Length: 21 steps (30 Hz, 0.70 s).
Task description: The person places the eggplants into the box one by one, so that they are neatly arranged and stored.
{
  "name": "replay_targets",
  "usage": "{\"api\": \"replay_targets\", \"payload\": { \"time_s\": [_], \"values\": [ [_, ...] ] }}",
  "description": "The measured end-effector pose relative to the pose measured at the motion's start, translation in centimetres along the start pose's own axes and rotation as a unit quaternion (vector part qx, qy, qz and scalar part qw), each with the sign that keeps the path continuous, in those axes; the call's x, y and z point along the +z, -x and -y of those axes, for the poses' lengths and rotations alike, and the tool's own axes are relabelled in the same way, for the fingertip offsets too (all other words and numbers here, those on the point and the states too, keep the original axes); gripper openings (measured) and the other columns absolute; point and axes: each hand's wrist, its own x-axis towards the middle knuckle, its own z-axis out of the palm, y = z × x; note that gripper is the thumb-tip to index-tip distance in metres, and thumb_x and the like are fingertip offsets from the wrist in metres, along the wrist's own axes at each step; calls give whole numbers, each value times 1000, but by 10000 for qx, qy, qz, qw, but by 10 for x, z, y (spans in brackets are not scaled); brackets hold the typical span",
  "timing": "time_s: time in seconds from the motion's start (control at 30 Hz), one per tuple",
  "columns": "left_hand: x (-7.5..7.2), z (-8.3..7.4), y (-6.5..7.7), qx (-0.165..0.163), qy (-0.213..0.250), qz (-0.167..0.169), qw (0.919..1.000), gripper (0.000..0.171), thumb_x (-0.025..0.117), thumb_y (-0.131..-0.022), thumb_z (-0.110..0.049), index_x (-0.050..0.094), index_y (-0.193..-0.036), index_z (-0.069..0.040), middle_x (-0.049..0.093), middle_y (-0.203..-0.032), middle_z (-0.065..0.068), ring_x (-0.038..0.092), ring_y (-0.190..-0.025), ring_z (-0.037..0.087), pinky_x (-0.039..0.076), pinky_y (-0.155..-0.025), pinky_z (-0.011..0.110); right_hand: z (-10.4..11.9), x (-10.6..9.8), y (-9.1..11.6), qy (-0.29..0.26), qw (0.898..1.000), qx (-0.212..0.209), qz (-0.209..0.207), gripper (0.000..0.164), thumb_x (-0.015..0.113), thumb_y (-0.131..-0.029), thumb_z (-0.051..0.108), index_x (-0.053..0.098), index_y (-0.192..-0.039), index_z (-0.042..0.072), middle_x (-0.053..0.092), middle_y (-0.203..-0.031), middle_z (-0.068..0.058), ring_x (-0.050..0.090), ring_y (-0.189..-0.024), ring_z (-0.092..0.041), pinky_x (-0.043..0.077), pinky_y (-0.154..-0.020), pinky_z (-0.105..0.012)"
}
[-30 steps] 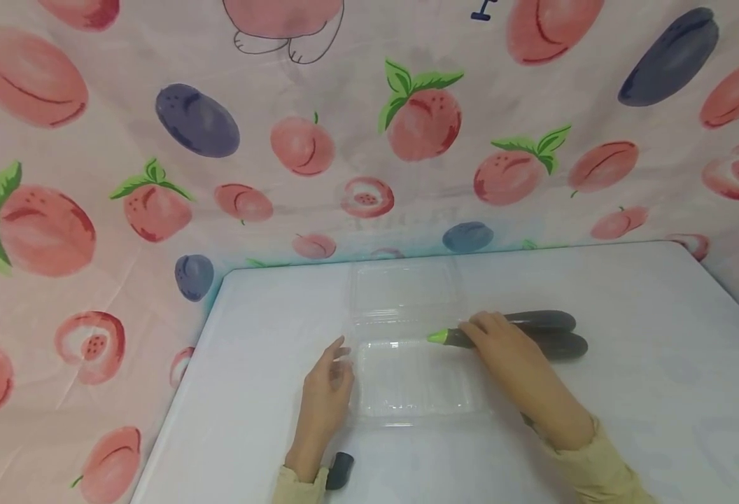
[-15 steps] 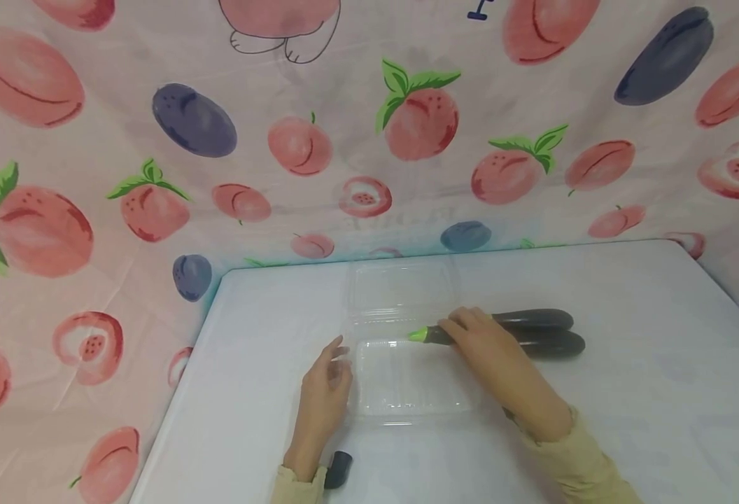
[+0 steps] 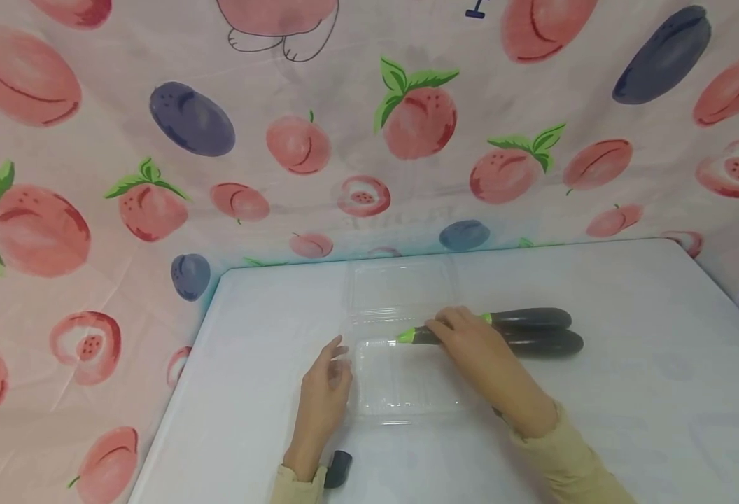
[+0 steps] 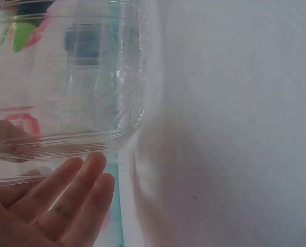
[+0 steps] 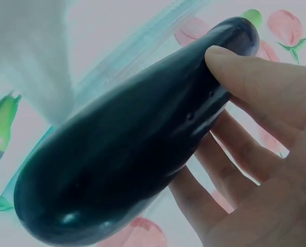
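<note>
I see the right hand [image 3: 473, 346] gripping an eggplant [image 3: 544, 343] right of centre in the head view, hiding its middle, while the second eggplant [image 3: 533, 318] beyond it is cut off at the right wrist view's left edge. The left hand [image 3: 325, 392] has its fingers loosely extended by the see-through plastic clamshell [image 3: 401, 423] at centre; I can't tell whether they touch. The white desk [image 3: 231, 406] meets a fruit-print cloth [image 3: 281, 91] filling the upper frame.

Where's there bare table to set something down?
The widest bare stretch of table lies right of the two eggplants; another lies left of the left hand. It's crowded where the right hand, eggplants and clear container cluster.
</note>
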Motion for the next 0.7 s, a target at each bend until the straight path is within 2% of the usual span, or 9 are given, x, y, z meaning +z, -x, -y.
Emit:
{"api": "replay_targets", "payload": {
  "time_s": [0.27,0.7],
  "values": [
    [-1,-1,1,19,-19,12,10000,45,56,-101,-18,49,-145,-14,66,-129,4,66,-111,21,56,-96,39,8,2,-10,10,9995,-269,-182,36,77,-81,-3,68,-115,5,62,-106,-6,59,-99,-24,57,-84,-34],
    [0,-1,1,-86,4,57,9999,46,56,-100,-19,48,-145,-14,65,-130,3,65,-113,21,56,-96,40,21,5,-19,126,9994,-316,33,38,78,-82,1,68,-118,8,62,-111,-6,59,-105,-23,57,-87,-35]
  ]
}}
